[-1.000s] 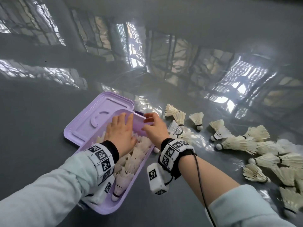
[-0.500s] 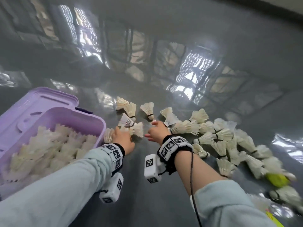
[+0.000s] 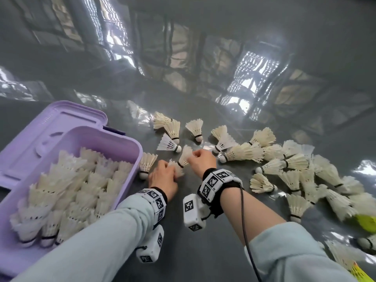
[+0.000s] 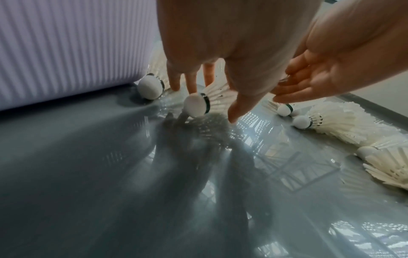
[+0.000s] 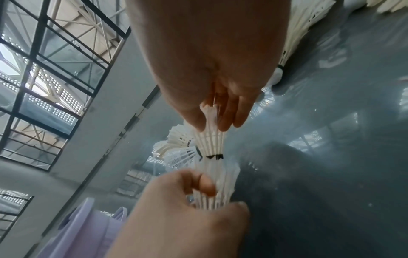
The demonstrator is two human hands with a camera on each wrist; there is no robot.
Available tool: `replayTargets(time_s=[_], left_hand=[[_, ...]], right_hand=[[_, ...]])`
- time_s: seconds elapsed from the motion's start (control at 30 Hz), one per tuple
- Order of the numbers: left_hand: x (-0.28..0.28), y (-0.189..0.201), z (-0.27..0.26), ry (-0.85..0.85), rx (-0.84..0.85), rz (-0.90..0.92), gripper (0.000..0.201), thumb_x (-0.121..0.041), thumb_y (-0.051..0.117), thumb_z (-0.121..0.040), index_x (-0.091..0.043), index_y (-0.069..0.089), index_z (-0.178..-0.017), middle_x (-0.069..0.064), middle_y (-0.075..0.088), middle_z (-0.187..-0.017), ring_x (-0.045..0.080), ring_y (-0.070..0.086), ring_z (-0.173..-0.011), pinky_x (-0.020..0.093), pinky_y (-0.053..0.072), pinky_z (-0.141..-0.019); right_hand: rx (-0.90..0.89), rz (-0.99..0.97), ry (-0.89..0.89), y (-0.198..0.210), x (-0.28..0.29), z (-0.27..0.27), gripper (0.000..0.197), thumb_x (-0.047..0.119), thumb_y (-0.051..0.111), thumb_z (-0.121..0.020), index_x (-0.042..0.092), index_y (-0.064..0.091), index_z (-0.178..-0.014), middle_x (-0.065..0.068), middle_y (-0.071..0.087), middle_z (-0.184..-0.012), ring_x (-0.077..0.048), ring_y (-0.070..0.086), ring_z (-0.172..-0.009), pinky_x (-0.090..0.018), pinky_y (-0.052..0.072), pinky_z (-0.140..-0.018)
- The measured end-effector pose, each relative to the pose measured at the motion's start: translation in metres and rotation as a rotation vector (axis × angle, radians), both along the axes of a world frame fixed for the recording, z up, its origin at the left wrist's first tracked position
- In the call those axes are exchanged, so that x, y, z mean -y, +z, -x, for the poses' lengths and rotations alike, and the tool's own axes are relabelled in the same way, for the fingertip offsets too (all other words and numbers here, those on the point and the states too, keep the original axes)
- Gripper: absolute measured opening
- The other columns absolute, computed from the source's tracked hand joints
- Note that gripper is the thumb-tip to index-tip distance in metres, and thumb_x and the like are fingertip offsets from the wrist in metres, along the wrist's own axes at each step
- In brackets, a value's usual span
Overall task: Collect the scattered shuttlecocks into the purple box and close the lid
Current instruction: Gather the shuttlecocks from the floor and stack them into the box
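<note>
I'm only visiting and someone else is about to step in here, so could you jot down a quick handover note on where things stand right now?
Left hand: grips the feather skirt of one shuttlecock, just above the floor beside the box.
Right hand: pinches the feathers of a second shuttlecock, nesting it into the first.
Purple box: on the floor at the left, already holding rows of shuttlecocks; its lid lies open behind it.
Done: a large share is boxed.
Left: box these two, gather the scattered shuttlecocks spread to the right, one more against the box wall, then close the lid.
</note>
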State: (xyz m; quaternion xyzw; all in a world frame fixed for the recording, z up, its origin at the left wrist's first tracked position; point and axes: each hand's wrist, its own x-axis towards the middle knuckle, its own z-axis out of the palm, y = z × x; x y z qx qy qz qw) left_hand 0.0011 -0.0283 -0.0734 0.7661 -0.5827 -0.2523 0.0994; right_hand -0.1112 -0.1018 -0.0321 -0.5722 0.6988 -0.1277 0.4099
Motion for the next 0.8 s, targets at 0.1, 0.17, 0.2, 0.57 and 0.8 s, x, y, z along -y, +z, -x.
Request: replayTargets(time_s=[0.1,0.17,0.2,0.57,0.8], left_hand=[[-0.008,0.000,-0.002,0.084,-0.138,0.074,0.021,-0.014,0.059,-0.084,-0.019,0.042,-0.075,0.009,0.046,-0.104,0.032,0.056,-0.089,0.038,0.045,-0.080],[-0.012,0.003,-0.004,0.103,-0.216,0.121,0.027,-0.015,0.064,-0.083,-0.020,0.040,-0.070,0.011,0.048,-0.099,0.030,0.054,-0.088,0.031,0.040,-0.082],[-0.013,0.006,-0.005,0.103,-0.251,0.151,0.033,-0.015,0.065,-0.082,-0.022,0.037,-0.067,0.011,0.048,-0.094,0.030,0.053,-0.087,0.027,0.035,-0.080],[-0.018,0.032,-0.015,-0.008,-0.465,0.232,0.077,-0.012,0.071,-0.078,-0.022,0.023,-0.138,0.002,0.055,-0.108,0.019,0.060,-0.096,0.030,0.048,-0.086],[-0.023,0.034,-0.025,-0.085,-0.280,0.050,0.062,-0.020,0.063,-0.079,-0.026,0.034,-0.134,0.008,0.049,-0.113,0.031,0.053,-0.107,0.040,0.044,-0.091]], right_hand=[[-0.004,0.087,-0.025,0.013,0.000,0.011,0.021,0.018,0.056,-0.082,0.015,0.055,-0.062,-0.006,0.057,-0.071,-0.024,0.051,-0.077,-0.023,0.031,-0.066],[0.010,0.094,-0.017,0.022,0.000,0.019,0.015,0.018,0.056,-0.081,0.009,0.066,-0.075,-0.011,0.064,-0.078,-0.028,0.057,-0.081,-0.028,0.039,-0.068],[0.031,0.084,-0.002,0.025,0.001,0.022,0.015,0.018,0.057,-0.080,0.009,0.068,-0.077,-0.011,0.065,-0.079,-0.027,0.059,-0.081,-0.032,0.044,-0.072],[0.182,-0.113,0.236,0.041,-0.020,0.003,0.008,0.010,0.063,-0.084,0.012,0.065,-0.077,-0.011,0.063,-0.081,-0.018,0.055,-0.072,-0.027,0.046,-0.061],[-0.025,0.068,0.365,0.048,-0.026,-0.016,0.021,0.020,0.063,-0.081,0.016,0.068,-0.101,0.002,0.063,-0.089,-0.014,0.058,-0.083,-0.022,0.045,-0.068]])
